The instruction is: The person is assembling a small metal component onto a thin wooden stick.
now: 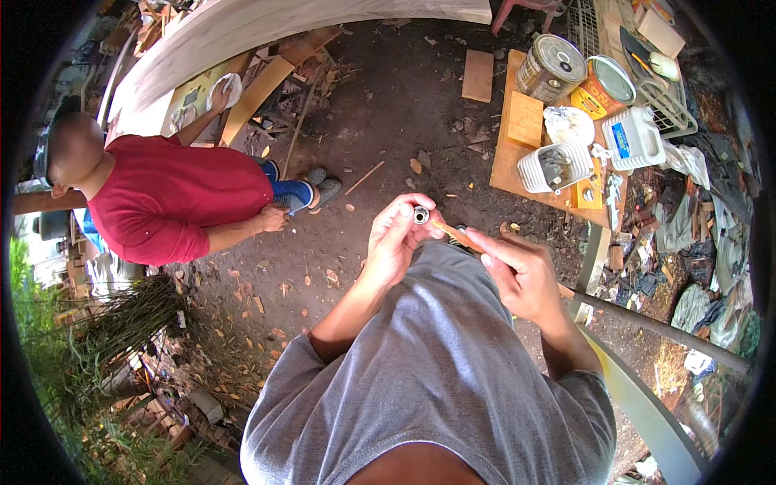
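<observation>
My left hand (393, 241) pinches a small, shiny metal cylinder (421, 215) between thumb and fingers, with its round, dark opening turned up. From the other side, my right hand (521, 271) grips a thin orange-brown stick (457, 234), perhaps a small brush. The stick's tip points at the metal cylinder and lies close beside it; whether they touch is hard to see. Both hands are in front of my grey shirt, over the dirt floor.
At the right, a wooden board (503, 166) bears a large can (551, 69), a yellow can (602, 87), a white jug (634, 139) and a grey container (554, 167). A person in red (182, 198) stands left, wiping a long pale panel with a white cloth (228, 90).
</observation>
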`<state>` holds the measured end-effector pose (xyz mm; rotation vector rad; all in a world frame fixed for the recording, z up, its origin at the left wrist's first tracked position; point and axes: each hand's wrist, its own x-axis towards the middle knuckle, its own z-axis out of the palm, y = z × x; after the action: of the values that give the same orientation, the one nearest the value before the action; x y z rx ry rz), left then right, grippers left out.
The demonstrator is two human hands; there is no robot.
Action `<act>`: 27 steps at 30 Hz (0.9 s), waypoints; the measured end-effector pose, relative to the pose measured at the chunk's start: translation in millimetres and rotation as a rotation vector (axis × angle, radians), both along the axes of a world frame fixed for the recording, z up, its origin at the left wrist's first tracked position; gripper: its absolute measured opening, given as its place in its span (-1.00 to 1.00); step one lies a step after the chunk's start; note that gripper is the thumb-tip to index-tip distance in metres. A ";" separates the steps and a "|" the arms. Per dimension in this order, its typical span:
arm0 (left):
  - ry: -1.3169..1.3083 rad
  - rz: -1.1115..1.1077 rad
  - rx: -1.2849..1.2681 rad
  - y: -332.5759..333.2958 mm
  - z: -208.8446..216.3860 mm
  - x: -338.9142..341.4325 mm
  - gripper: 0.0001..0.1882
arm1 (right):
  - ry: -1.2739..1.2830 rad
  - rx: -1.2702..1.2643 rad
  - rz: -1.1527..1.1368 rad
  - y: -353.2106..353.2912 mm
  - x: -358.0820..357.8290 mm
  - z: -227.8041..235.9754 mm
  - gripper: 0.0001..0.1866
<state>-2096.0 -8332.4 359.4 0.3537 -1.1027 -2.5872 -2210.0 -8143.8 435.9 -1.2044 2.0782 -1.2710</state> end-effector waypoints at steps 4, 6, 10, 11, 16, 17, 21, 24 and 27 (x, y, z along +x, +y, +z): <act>-0.033 -0.012 0.022 3.1 -5.1 -0.1 -0.58 | 0.016 -0.006 -0.015 2.1 -4.2 -3.6 -0.58; -0.036 -0.010 0.019 5.1 -7.1 -2.9 -0.58 | 0.022 0.000 -0.024 4.4 -7.0 -4.6 -0.59; 0.003 -0.071 0.042 8.3 -5.7 -10.8 -0.58 | -0.002 -0.023 -0.087 7.2 -16.0 1.3 -0.62; -0.001 -0.092 0.059 8.7 -3.8 -13.9 -0.58 | -0.009 -0.027 -0.107 7.8 -18.7 4.0 -0.64; 0.046 -0.123 0.159 11.6 -2.6 -42.1 -0.62 | 0.002 -0.042 -0.245 13.0 -24.6 0.7 -0.69; 0.076 -0.155 0.255 10.8 -1.8 -48.0 -0.65 | 0.015 -0.042 -0.239 14.6 -24.8 0.8 -0.69; 0.189 -0.255 0.522 9.5 0.8 -72.6 -0.72 | -0.020 -0.050 -0.290 26.8 -27.2 0.4 -0.68; 0.215 -0.288 0.543 12.1 9.5 -86.4 -0.73 | -0.044 -0.023 -0.347 32.6 -25.3 7.8 -0.68; 0.239 -0.305 0.532 16.1 16.1 -97.2 -0.73 | -0.031 -0.076 -0.409 41.2 -22.8 6.6 -0.68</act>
<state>-2193.1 -8316.3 375.5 -0.0212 -0.3989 -3.0701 -2232.9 -8102.6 442.5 -0.8032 2.3504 -1.5440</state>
